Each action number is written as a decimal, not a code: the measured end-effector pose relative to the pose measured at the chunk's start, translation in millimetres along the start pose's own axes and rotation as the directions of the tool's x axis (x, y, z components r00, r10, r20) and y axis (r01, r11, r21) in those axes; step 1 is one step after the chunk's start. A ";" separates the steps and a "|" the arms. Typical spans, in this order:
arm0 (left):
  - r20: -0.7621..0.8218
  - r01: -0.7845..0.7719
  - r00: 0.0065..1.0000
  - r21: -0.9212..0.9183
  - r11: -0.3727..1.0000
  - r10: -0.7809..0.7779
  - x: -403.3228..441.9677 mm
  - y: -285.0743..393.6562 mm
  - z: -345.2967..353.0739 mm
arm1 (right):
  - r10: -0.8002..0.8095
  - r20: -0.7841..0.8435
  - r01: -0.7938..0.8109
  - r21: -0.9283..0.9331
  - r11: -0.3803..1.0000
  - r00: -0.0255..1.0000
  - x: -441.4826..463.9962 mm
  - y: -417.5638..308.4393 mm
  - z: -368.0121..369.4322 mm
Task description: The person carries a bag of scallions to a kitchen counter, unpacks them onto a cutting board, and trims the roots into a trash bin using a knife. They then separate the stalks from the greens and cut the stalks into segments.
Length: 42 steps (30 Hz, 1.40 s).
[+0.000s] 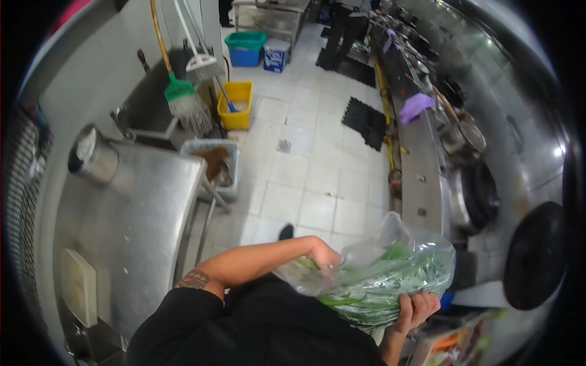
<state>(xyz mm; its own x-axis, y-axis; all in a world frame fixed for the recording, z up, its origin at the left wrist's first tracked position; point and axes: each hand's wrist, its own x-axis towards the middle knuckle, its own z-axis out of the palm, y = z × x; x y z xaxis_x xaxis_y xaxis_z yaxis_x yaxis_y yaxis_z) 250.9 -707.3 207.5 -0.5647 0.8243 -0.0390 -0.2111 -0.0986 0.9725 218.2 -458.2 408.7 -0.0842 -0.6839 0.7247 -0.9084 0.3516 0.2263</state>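
Note:
A clear plastic bag [390, 274] full of long green leafy vegetables [366, 302] lies across the front of my body, its mouth towards the left. My right hand [418, 311] has its fingers curled round the bag's lower right side, pressing the plastic against the leaves. At the bag's mouth, my left hand [325, 256] bends down into the opening. The plastic and the hand itself hide its fingertips, so what they touch does not show.
On the left, a steel table [143, 213] bears a metal pot [94, 155] and a shallow pale tray [80, 287]. A lined trash bin [235, 189] stands beyond it. Stoves with pans [464, 137] line the right. A crate of vegetables [448, 344] sits low right. Another person [345, 33] stands far ahead.

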 end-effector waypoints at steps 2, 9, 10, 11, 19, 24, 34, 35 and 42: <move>-0.107 0.168 0.981 0.053 0.984 -0.162 -37.7 35.7 -35.4 | 0.033 -0.058 -0.029 0.077 0.997 0.998 40.9 16.2 48.4; -0.401 0.128 0.907 -0.021 0.992 -0.126 -118.0 -47.0 -173.7 | -0.020 -0.239 0.091 0.289 0.953 0.971 230.0 22.8 197.6; -0.426 0.118 0.898 -0.004 0.993 -0.108 -129.3 -46.5 -182.6 | 0.085 -0.286 0.046 0.422 0.905 0.955 253.1 15.8 218.7; -0.456 0.106 0.885 0.011 0.994 -0.090 -154.4 -43.4 -205.4 | 0.061 -0.302 0.078 0.427 0.901 0.951 271.0 13.7 242.2; -0.678 0.121 0.735 0.094 0.988 -0.025 -279.1 -68.2 -313.1 | 0.031 -0.343 0.246 0.731 0.637 0.939 392.8 18.6 438.5; -0.674 0.099 0.738 0.137 0.986 0.020 -325.6 23.4 -461.2 | 0.151 0.044 -0.113 0.867 0.485 0.988 411.8 71.9 499.1; -0.730 0.147 0.683 0.174 0.974 0.027 -335.3 43.1 -681.8 | 0.135 0.697 -0.675 0.716 -0.177 0.704 425.3 104.0 664.8; -0.746 0.149 0.665 0.172 0.974 0.030 -342.7 48.1 -695.7 | 0.056 0.766 -0.744 0.637 -0.203 0.641 438.4 113.1 680.2; -0.803 0.259 0.590 0.096 0.961 -0.079 -412.5 91.8 -799.3 | -0.517 0.618 -0.566 0.775 0.280 0.591 566.7 174.2 834.2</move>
<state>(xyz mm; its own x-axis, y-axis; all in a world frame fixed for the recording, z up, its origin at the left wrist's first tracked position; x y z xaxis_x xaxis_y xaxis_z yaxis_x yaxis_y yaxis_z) -173.2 -1501.9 129.4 -0.9576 0.0467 -0.2843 -0.2726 0.1722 0.9466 -329.4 -1317.9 315.8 0.1670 -0.9818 -0.0910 -0.5244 -0.0102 -0.8514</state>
